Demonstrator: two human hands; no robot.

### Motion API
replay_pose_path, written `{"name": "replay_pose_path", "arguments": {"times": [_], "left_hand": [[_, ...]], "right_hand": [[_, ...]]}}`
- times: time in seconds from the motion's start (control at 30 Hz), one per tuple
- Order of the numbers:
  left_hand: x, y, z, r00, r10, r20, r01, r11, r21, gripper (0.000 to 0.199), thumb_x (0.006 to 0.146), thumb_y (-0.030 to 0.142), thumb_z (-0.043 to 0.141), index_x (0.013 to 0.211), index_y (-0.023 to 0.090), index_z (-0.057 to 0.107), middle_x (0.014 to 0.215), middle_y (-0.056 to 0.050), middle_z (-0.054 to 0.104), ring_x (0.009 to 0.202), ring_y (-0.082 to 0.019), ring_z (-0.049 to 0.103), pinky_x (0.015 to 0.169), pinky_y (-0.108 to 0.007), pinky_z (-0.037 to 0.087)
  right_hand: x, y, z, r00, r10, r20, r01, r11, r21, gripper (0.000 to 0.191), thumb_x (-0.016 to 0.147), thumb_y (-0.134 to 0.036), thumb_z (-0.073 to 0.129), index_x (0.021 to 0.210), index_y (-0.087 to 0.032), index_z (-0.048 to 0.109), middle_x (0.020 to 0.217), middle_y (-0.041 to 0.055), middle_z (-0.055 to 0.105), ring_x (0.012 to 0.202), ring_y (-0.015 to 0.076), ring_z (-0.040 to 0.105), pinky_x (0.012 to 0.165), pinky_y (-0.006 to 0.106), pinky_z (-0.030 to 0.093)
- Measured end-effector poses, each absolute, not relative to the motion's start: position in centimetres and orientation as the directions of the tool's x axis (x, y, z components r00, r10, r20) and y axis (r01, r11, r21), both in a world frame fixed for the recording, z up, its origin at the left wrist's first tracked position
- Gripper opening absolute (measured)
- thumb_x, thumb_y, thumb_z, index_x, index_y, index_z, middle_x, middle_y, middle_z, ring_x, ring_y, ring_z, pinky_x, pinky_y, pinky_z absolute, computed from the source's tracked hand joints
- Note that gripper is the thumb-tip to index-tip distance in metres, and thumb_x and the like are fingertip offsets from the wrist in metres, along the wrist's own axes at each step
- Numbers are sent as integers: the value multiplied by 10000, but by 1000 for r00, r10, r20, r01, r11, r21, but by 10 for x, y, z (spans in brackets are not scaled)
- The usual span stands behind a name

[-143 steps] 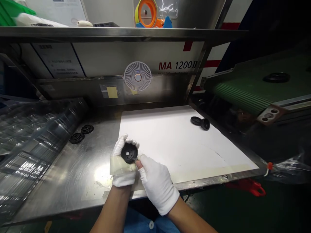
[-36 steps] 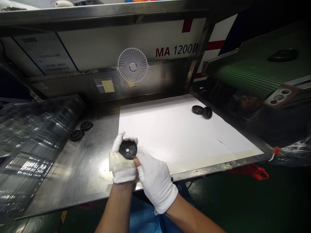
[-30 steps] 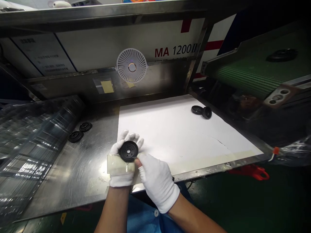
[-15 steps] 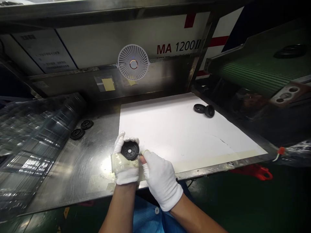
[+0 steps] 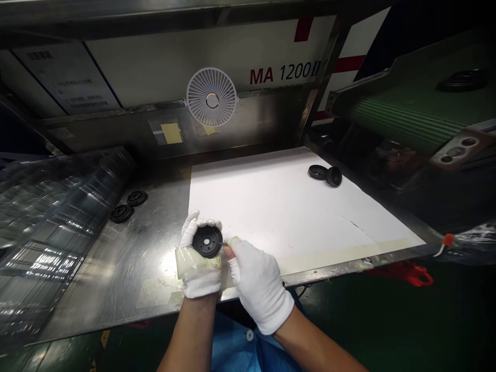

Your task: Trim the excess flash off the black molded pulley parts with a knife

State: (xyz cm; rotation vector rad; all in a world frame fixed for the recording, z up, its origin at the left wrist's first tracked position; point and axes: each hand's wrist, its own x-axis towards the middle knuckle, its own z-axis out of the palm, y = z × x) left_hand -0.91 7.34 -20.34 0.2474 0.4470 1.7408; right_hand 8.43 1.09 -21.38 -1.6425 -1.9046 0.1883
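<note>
A round black plastic part (image 5: 207, 241) with a ring of small holes and a pale centre rests in my left hand (image 5: 198, 268). That hand wears a white glove with clear tape round the palm, and its fingers are curled about the part's rim. My right hand (image 5: 259, 281), also in a white glove with the thumb tip bare, pinches a small thin metal blade (image 5: 223, 244). The blade's tip is at the right rim of the part; most of it is hidden by my fingers. Both hands are over the table's front edge.
A white sheet (image 5: 263, 206) covers much of the metal table (image 5: 116, 274). Two black parts (image 5: 326, 175) lie at its far right, two more (image 5: 129, 205) at left beside clear plastic trays (image 5: 58, 222). A fan (image 5: 212, 97) stands behind; a green conveyor (image 5: 411, 119) is at right.
Little differs. My right hand has shifted very slightly at the part's right rim, where the blade shows a bit more. The left hand still holds the part.
</note>
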Motion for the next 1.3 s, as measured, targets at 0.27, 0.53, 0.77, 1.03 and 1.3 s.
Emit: {"name": "replay_pose_path", "arguments": {"times": [0.27, 0.53, 0.77, 1.03, 1.3], "left_hand": [[-9, 76, -204, -243, 966, -83, -885, -186, 428, 172, 777, 127, 571, 941, 161, 611, 687, 25, 553, 658, -80, 562, 770, -276, 493], [-9, 75, -204, -262, 962, -76, -848, -191, 494, 257, 762, 136, 587, 1011, 188, 618, 742, 10, 602, 718, -96, 594, 881, -332, 477], [-22, 73, -199, 95, 989, -111, -861, 137, 490, 348, 730, 196, 540, 1061, 121, 614, 798, -84, 638, 804, -216, 620, 808, -461, 506], [-13, 79, -201, -99, 987, -127, -918, -41, 395, 143, 786, 143, 579, 925, 147, 614, 685, 13, 564, 658, -85, 560, 732, -282, 503], [-12, 75, -197, -161, 980, -117, -919, -106, 380, 167, 773, 134, 593, 938, 162, 600, 700, 29, 563, 671, -84, 561, 757, -295, 493]], "right_hand": [[85, 12, -215, -39, 933, 357, 854, 217, -473, 140, 970, -277, 421, 855, -256, 498, 764, -44, 566, 677, 159, 519, 600, 282, 249], [77, 10, -217, -65, 930, 362, 860, 236, -452, 197, 976, -296, 396, 797, -247, 462, 728, -41, 548, 636, 160, 501, 576, 296, 230], [87, 14, -220, -37, 932, 361, 873, 207, -442, 179, 973, -308, 407, 838, -241, 504, 745, -26, 573, 653, 166, 518, 587, 296, 234], [82, 11, -218, -48, 931, 362, 846, 230, -481, 175, 970, -264, 406, 842, -236, 523, 738, -34, 582, 645, 147, 525, 580, 285, 259], [77, 10, -217, -40, 932, 359, 835, 229, -500, 194, 962, -278, 400, 807, -227, 506, 743, -19, 591, 627, 152, 508, 561, 281, 246]]}}
